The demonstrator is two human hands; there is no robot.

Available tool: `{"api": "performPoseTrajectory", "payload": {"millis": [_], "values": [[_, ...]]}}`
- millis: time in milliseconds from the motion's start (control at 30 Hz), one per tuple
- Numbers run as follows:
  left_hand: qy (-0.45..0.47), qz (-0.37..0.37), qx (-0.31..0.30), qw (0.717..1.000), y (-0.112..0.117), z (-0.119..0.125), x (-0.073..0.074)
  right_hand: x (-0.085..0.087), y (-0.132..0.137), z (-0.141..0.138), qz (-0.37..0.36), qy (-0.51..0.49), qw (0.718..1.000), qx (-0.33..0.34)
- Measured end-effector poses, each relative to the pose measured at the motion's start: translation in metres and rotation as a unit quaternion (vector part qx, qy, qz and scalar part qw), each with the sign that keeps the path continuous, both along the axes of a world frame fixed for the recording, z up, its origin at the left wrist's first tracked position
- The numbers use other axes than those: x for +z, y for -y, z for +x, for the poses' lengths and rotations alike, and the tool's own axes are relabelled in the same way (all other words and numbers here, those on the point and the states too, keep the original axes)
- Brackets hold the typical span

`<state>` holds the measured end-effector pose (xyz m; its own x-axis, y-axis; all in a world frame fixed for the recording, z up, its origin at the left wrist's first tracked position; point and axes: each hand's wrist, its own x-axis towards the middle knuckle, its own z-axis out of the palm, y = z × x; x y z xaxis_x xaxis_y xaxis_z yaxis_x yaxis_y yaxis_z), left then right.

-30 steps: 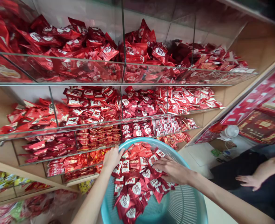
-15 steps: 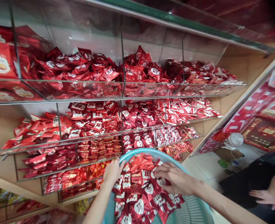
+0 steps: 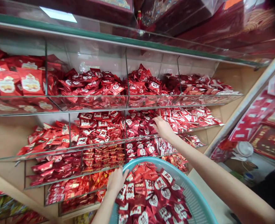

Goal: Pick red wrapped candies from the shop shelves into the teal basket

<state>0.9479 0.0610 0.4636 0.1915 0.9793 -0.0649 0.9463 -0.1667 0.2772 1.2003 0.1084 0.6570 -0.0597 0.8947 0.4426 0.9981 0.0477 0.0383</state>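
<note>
A teal plastic basket (image 3: 193, 199) at the bottom centre holds a heap of red snack packets (image 3: 151, 196). My left hand (image 3: 116, 180) grips the basket's near-left rim, fingers curled over the edge. My right hand (image 3: 162, 127) reaches up into the middle shelf compartment. Its fingers are bent down onto the dark red packets (image 3: 142, 123) there. Whether it holds one, I cannot make out.
Glass shelves (image 3: 128, 105) with glass dividers fill the wall, several tiers packed with red packets (image 3: 93, 85). Larger red bags (image 3: 30, 81) stand top left. Red gift boxes (image 3: 263, 124) lean at the right. A white lidded container (image 3: 243, 149) sits on the floor.
My right hand left the basket and rose to the middle shelf compartment. The view tilted upward. My left hand stayed on the basket rim.
</note>
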Motion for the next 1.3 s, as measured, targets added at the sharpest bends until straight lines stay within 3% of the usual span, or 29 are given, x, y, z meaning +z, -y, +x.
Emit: {"api": "performPoseTrajectory", "payload": {"millis": [100, 367, 500, 633, 767, 867, 933, 1100, 1300], "values": [[0.001, -0.008, 0.003, 1.0, 0.0, 0.0, 0.002, 0.0, -0.015, -0.003, -0.014, 0.046, 0.998, -0.046], [-0.01, -0.006, 0.006, 1.0, 0.002, 0.002, 0.008, 0.007, -0.025, -0.007, -0.002, 0.057, 0.997, -0.049], [-0.019, -0.001, -0.003, 1.0, 0.003, 0.002, 0.01, 0.017, -0.005, -0.007, 0.073, -0.001, 0.997, -0.018], [-0.029, 0.003, -0.01, 1.0, 0.002, 0.003, 0.011, 0.014, 0.038, -0.007, 0.157, -0.136, 0.975, 0.082], [-0.032, -0.004, -0.011, 0.999, 0.001, 0.004, 0.01, -0.013, 0.095, -0.012, 0.086, -0.287, 0.941, 0.154], [-0.032, -0.007, -0.01, 0.999, 0.001, 0.004, 0.008, -0.048, 0.131, -0.015, -0.022, -0.361, 0.916, 0.175], [-0.032, -0.009, -0.012, 0.999, 0.001, 0.004, 0.007, -0.072, 0.148, -0.016, -0.063, -0.365, 0.913, 0.171], [-0.036, -0.001, -0.013, 0.999, 0.001, 0.005, 0.009, -0.115, 0.172, -0.017, -0.079, -0.251, 0.948, 0.181], [-0.037, 0.002, -0.014, 0.999, 0.001, 0.006, 0.01, -0.136, 0.182, -0.024, -0.086, -0.049, 0.975, 0.199]]}}
